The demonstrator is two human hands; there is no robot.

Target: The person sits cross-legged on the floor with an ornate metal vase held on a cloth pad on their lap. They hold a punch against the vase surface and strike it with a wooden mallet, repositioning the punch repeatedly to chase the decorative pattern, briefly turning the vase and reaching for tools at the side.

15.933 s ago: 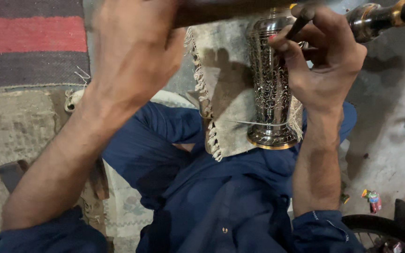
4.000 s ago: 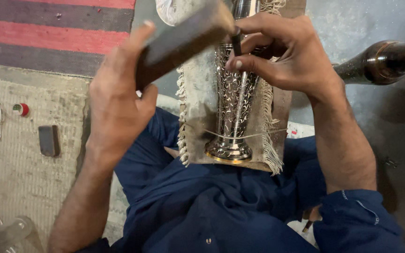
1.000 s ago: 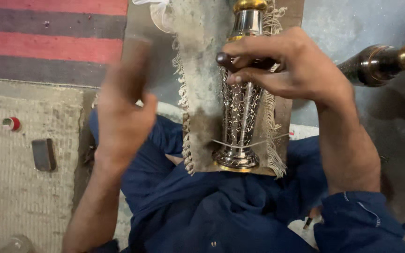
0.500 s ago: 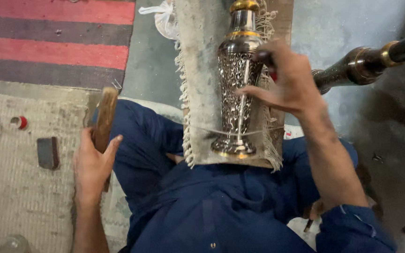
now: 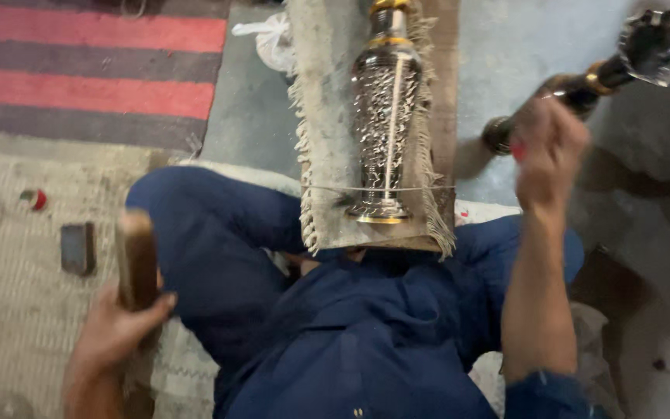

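Gripping wooden block (image 5: 136, 260) in left hand (image 5: 114, 334), fingers wrapped round it, low beside left knee over woven mat (image 5: 17, 310). Centre: embossed metal vase (image 5: 385, 128) lying on fringed cloth (image 5: 327, 116) atop board (image 5: 445, 93), untouched. Right hand (image 5: 548, 151) blurred, raised near dark metal rod (image 5: 583, 93); grip cannot be told.

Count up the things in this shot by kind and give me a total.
Ornate metal vases: 2, one on the fringed cloth, one on the floor by the right hand
Wooden mallet: 1, in the left hand
Fringed cloth: 1
Dark flat block on the mat: 1
Small red-capped item: 1
Total: 6
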